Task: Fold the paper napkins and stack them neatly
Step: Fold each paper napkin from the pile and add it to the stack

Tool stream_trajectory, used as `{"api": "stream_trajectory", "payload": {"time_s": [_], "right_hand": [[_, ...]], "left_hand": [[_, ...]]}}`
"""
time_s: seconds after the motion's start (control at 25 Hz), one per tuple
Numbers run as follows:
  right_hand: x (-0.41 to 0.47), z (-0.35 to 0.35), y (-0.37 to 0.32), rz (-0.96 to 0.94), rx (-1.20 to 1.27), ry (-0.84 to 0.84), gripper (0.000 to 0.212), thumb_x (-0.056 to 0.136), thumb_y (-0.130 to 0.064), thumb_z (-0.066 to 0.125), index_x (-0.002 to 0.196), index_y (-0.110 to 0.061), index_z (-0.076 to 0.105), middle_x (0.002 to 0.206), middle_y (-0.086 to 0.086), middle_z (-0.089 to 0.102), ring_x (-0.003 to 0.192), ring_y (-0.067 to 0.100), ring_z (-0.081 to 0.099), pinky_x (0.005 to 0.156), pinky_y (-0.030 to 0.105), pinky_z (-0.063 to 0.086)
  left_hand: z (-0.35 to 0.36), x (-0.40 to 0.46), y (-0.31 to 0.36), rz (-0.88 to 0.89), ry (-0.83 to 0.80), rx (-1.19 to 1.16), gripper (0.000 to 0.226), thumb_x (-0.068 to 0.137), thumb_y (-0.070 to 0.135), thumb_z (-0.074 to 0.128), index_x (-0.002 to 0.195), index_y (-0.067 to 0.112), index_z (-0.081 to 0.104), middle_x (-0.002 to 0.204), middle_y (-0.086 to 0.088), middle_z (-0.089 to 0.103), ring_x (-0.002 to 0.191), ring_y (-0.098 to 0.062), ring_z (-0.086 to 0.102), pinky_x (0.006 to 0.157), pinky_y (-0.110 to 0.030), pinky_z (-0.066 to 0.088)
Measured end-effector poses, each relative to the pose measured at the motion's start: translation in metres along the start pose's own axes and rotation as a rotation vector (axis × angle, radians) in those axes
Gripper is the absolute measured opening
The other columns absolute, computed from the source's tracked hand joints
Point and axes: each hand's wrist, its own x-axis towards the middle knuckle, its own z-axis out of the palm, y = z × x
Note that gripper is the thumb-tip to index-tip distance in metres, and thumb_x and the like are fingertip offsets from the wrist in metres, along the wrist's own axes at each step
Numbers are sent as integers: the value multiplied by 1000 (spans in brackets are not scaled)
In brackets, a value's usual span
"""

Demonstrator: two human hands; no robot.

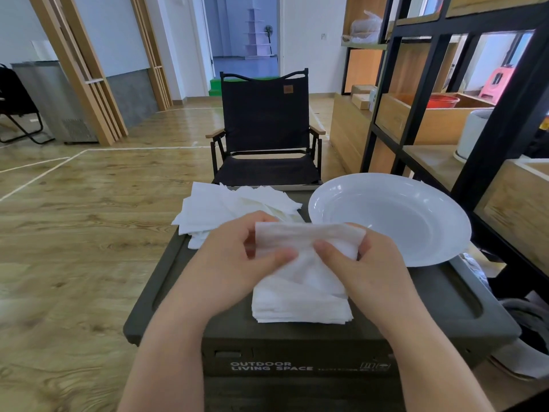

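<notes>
Both hands hold one white paper napkin above the dark box lid. My left hand pinches its left side with thumb on top. My right hand pinches its right side, the napkin bent over along its top edge. Directly below them lies a neat stack of folded napkins near the front of the lid. A loose, spread pile of unfolded napkins lies at the far left of the lid, partly hanging over the edge.
A big white plate sits at the lid's far right. The dark storage box serves as the table. A black folding chair stands behind it, and a black-framed wooden shelf runs along the right.
</notes>
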Motion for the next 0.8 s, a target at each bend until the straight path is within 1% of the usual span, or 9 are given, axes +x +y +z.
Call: {"api": "stream_trajectory", "payload": {"time_s": [0.08, 0.16, 0.28, 0.36, 0.48, 0.56, 0.68, 0.76, 0.8], "right_hand": [[1, 0, 3, 137, 130, -47, 6, 86, -33, 63, 83, -38, 64, 84, -15, 71, 83, 5, 66, 73, 24, 56], [3, 3, 12, 212, 75, -25, 12, 87, -35, 61, 80, -28, 66, 85, -7, 72, 83, 11, 66, 75, 30, 57], [8, 7, 26, 205, -326, 87, 33, 89, -37, 57, 71, -10, 63, 61, 1, 58, 63, 18, 56, 61, 23, 47], [8, 10, 28, 184, -509, 131, 30, 89, -37, 56, 68, -16, 61, 56, -6, 50, 58, 11, 50, 64, 25, 46], [6, 14, 25, 187, -574, 149, 21, 88, -40, 56, 77, -24, 62, 70, -10, 57, 72, 12, 55, 85, 39, 49], [4, 14, 23, 196, -594, 145, 18, 88, -41, 57, 78, -26, 60, 72, -14, 55, 73, 9, 51, 85, 34, 43], [3, 16, 24, 226, -661, 127, 16, 88, -41, 56, 79, -28, 54, 69, -15, 47, 65, 5, 42, 80, 30, 31], [0, 19, 24, 229, -716, 161, 18, 88, -44, 57, 80, -28, 52, 67, -14, 47, 64, 6, 41, 79, 30, 27], [0, 19, 23, 214, -741, 197, 19, 87, -46, 57, 81, -28, 51, 67, -14, 48, 65, 7, 43, 79, 30, 26]], "left_hand": [[11, 11, -12, -102, 143, -249, 23, 86, 36, 65, 90, 14, 69, 85, 0, 73, 79, -19, 68, 72, -34, 51], [22, 19, -24, -256, 174, -309, 34, 90, 37, 59, 81, 6, 67, 75, -4, 66, 69, -19, 58, 66, -31, 43], [33, 23, -38, -345, 233, 37, 41, 92, 36, 56, 65, 7, 47, 61, -8, 40, 56, -16, 34, 56, -27, 27], [34, 23, -39, -339, 287, 159, 41, 90, 40, 58, 69, 4, 54, 65, -7, 53, 57, -15, 43, 51, -23, 29], [36, 25, -40, -373, 269, 247, 33, 87, 43, 60, 79, 10, 62, 74, 2, 61, 64, -7, 51, 52, -20, 34], [37, 26, -43, -405, 234, 304, 32, 87, 43, 61, 77, 12, 61, 70, 7, 56, 61, -6, 49, 51, -20, 34], [36, 25, -45, -485, 164, 392, 32, 86, 44, 62, 70, 18, 55, 66, 4, 56, 57, -9, 50, 51, -23, 36], [29, 21, -42, -521, 173, 512, 31, 86, 47, 60, 78, 17, 59, 75, 0, 62, 66, -14, 56, 56, -26, 39], [24, 20, -43, -507, 260, 572, 31, 87, 46, 59, 86, 15, 60, 82, -2, 63, 74, -18, 58, 61, -28, 41]]}}
